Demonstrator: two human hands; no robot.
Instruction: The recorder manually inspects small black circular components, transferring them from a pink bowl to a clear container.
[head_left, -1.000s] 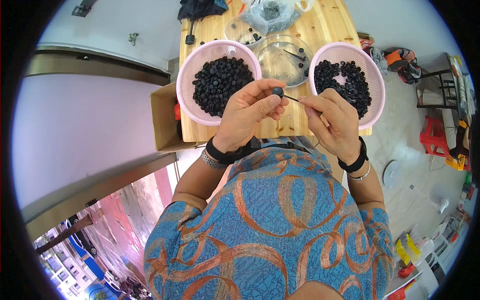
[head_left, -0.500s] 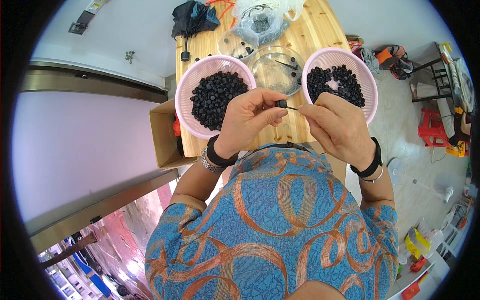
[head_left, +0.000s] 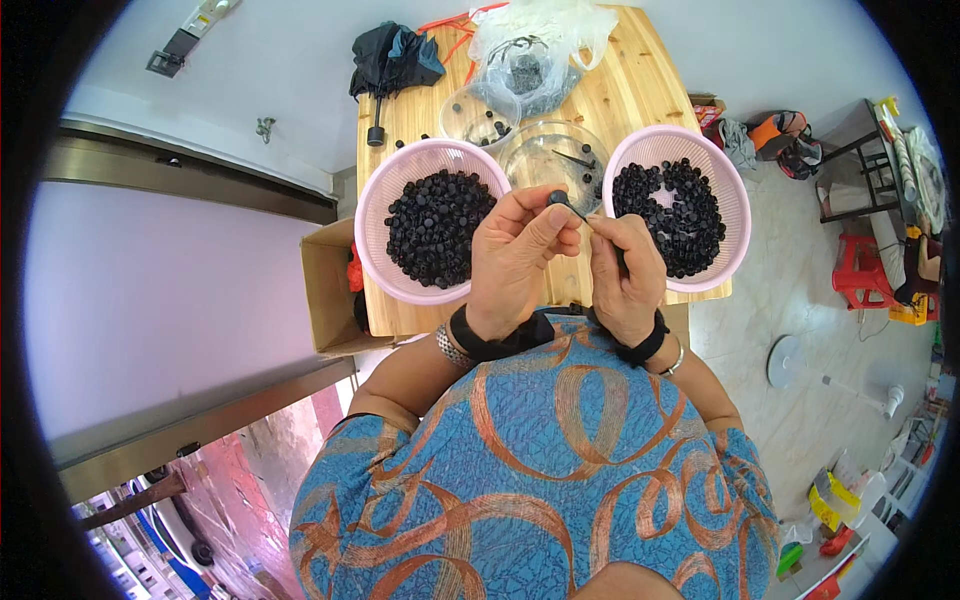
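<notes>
Between the thumb and fingers of my left hand [head_left: 515, 250] is a small round black cap [head_left: 558, 198]. My right hand [head_left: 630, 285] is closed on a thin dark pointed tool [head_left: 622, 262], whose slim tip reaches the cap; its exact kind I cannot make out. Both hands meet in front of my chest, over the near edge of the wooden table. To the left stands a pink basket [head_left: 365, 232] heaped with small black caps [head_left: 440, 225]. A second pink basket [head_left: 741, 215], on the right, holds more black pieces [head_left: 690, 235] around a bare patch.
Beyond my hands lie a clear round tray [head_left: 530, 165] with a few black bits and a clear bowl [head_left: 455, 125]. Farther back are a folded black umbrella [head_left: 400, 60] and a plastic bag [head_left: 560, 30]. A cardboard box [head_left: 325, 290] stands left of the table.
Both hands have drawn closer together and the right wrist has turned inward, with the tool now angled down toward me. The cap stays in the left fingers. The whole view has shifted slightly.
</notes>
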